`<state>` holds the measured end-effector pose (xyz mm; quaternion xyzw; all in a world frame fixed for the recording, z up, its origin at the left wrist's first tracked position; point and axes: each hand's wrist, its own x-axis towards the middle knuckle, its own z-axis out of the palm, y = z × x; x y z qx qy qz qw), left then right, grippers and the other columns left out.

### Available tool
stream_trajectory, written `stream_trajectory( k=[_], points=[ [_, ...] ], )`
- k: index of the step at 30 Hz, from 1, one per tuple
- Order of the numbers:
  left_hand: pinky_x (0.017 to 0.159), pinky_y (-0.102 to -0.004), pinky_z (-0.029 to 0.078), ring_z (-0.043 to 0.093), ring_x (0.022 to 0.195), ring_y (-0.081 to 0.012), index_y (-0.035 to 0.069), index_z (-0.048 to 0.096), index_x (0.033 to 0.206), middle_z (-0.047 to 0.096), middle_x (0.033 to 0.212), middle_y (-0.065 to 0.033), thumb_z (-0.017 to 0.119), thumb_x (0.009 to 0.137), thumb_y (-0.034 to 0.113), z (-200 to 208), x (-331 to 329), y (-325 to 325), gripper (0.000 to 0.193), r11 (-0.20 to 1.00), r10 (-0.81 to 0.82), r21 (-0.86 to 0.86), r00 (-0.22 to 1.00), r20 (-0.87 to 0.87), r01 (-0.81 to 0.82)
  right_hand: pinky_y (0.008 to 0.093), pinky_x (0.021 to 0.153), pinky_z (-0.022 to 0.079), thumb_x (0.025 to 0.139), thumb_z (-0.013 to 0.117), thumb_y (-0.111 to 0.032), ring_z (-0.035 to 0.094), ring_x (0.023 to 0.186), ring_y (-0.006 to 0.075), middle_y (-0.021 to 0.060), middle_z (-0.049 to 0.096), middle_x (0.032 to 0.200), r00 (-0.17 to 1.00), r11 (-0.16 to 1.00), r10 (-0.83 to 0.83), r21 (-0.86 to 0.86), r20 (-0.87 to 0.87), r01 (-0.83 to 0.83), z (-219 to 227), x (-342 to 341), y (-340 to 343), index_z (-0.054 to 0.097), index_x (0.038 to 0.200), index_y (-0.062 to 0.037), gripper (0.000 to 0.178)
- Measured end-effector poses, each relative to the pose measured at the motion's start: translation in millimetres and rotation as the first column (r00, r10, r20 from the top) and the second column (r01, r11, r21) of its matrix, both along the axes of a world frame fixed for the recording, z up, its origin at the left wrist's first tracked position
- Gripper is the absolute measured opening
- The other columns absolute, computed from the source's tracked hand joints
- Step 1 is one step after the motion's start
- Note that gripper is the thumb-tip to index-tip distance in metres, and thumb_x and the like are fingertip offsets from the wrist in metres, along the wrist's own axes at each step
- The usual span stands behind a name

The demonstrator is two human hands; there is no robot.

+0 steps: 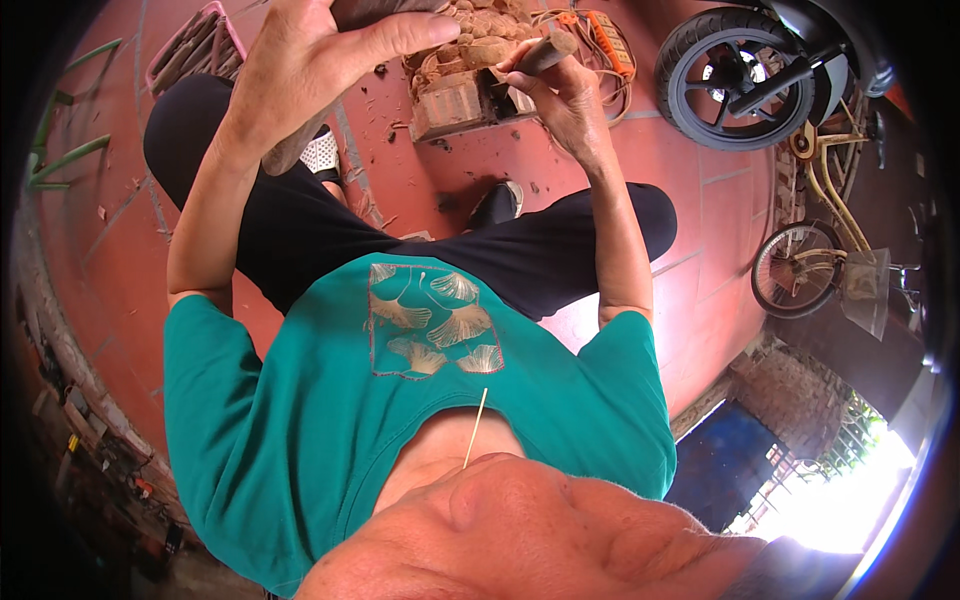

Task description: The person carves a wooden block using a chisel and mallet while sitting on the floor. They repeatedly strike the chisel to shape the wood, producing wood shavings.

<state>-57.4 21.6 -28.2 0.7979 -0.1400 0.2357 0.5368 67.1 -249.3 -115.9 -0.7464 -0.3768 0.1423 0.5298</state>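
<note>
At the top middle, my left hand [325, 65] is raised with its thumb stretched toward the right. It is closed round what looks like a wooden mallet [375, 10], whose brown body shows above the hand and whose other end shows below the wrist. The grip of the fingers is hidden behind the palm. My right hand [570, 105] pinches the round wooden handle of a chisel [550, 52], held tilted over the workpiece; its blade tip is hard to see. Between the hands lies a carved brown wood piece [485, 50] with rounded relief, beside a wooden block [450, 108].
Wood chips litter the red tiled floor [700, 225]. A pink basket of tools [205, 50] stands at the far left, near a green metal frame [75, 155]. An orange power strip [610, 42] with its cable lies behind my right hand. A motorbike wheel [735, 78] and a bicycle [800, 268] stand at right.
</note>
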Motion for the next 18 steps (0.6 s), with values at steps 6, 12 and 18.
stream_trajectory(
  k=[6,12,18],
  points=[
    [0.118,-0.0396,0.037,0.049,0.141,-0.027,-0.006,0.033,0.157,0.049,0.154,-0.0226,0.089,0.081,0.018,-3,0,-10,0.098,0.996,-0.079,-0.025,0.997,0.022,0.08,0.0346,0.082,0.057,0.091,0.075,-0.007,0.075,0.093,0.0216,0.0074,0.075,0.097,0.993,0.996,0.001,-0.089,0.117,0.009,-8,-1,4,0.065,0.112,-0.0049,0.023],
    [0.106,-0.0443,0.047,0.057,0.127,-0.037,0.006,0.032,0.159,0.051,0.15,-0.0224,0.086,0.082,0.019,-17,-2,-20,0.095,0.961,-0.099,0.257,0.995,-0.029,0.104,0.0416,0.077,0.055,0.09,0.075,-0.013,0.072,0.088,0.0356,0.0146,0.074,0.096,0.958,0.991,0.038,-0.131,0.286,0.0,-9,-1,12,0.065,0.11,-0.0046,0.024],
    [0.115,-0.0422,0.042,0.051,0.142,-0.0336,-0.003,0.029,0.159,0.042,0.16,-0.0245,0.087,0.083,0.018,12,-4,-33,0.098,0.959,-0.098,0.193,0.879,-0.466,0.209,0.0439,0.075,0.054,0.091,0.074,-0.014,0.071,0.088,0.0374,0.0157,0.072,0.091,0.936,0.992,0.042,-0.124,0.349,0.002,-15,2,6,0.062,0.107,-0.0048,0.022]
  ],
)
